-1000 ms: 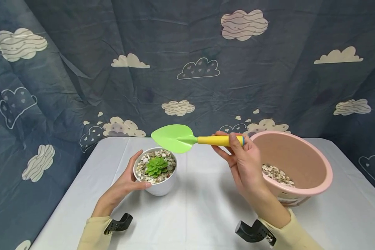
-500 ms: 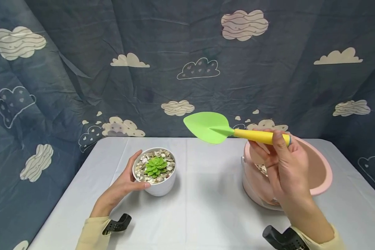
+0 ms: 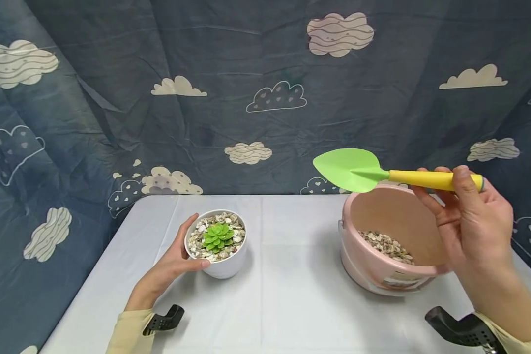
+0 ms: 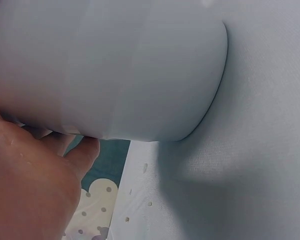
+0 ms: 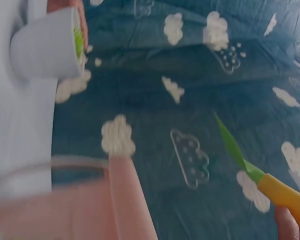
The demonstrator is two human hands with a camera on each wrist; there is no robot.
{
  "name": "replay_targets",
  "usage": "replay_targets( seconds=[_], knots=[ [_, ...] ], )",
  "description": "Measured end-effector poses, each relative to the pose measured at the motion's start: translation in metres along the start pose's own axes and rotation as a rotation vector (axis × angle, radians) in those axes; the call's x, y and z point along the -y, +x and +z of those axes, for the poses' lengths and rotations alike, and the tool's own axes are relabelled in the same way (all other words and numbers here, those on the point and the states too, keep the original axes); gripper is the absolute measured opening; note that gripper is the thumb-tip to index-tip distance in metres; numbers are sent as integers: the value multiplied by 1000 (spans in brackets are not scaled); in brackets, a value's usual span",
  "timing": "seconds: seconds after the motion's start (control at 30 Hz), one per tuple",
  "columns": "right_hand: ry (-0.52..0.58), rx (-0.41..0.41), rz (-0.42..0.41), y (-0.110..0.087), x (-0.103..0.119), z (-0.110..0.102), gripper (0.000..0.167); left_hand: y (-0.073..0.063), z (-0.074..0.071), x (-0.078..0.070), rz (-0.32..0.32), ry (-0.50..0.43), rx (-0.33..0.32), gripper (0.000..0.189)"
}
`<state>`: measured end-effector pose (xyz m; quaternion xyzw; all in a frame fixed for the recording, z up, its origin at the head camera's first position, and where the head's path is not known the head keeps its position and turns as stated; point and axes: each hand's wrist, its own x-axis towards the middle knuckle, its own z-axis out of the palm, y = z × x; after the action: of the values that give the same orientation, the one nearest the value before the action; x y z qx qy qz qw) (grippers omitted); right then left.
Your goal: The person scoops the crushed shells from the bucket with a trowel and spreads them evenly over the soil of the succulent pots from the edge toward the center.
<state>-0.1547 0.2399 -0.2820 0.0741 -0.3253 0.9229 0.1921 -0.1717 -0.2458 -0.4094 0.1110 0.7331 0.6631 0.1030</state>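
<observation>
My left hand (image 3: 170,263) grips a white pot (image 3: 224,268) by its left side, thumb at the near rim and fingers round the far side. In the pot a green succulent (image 3: 218,237) sits among pale pebbles. The left wrist view shows the pot's smooth wall (image 4: 115,65) standing on the white cloth. My right hand (image 3: 478,221) holds a small trowel by its yellow handle (image 3: 425,179), thumb on top. The trowel's green blade (image 3: 351,169) points left, raised above the far rim of a pink bucket (image 3: 367,260).
Pebbles (image 3: 387,246) lie at the bottom of the bucket, which stands on the right of the white-covered table (image 3: 287,305). A dark cloth with cloud prints (image 3: 265,59) hangs behind the table. In the right wrist view the bucket's rim (image 5: 130,200) is close by.
My right hand has carried the trowel to the right, from beside the pot to above the bucket, and slightly up. The left hand and pot have stayed in place.
</observation>
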Motion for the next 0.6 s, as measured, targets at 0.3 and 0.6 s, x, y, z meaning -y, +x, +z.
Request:
replay_targets(
  seconds=[0.3, 0.6],
  knots=[
    [-174, 37, -172, 25, 32, -20, 37, -1, 0, 0, -24, 9, -13, 111],
    [-391, 33, -230, 43, 50, -28, 44, -2, 1, -2, -33, 32, -18, 110]
  ],
)
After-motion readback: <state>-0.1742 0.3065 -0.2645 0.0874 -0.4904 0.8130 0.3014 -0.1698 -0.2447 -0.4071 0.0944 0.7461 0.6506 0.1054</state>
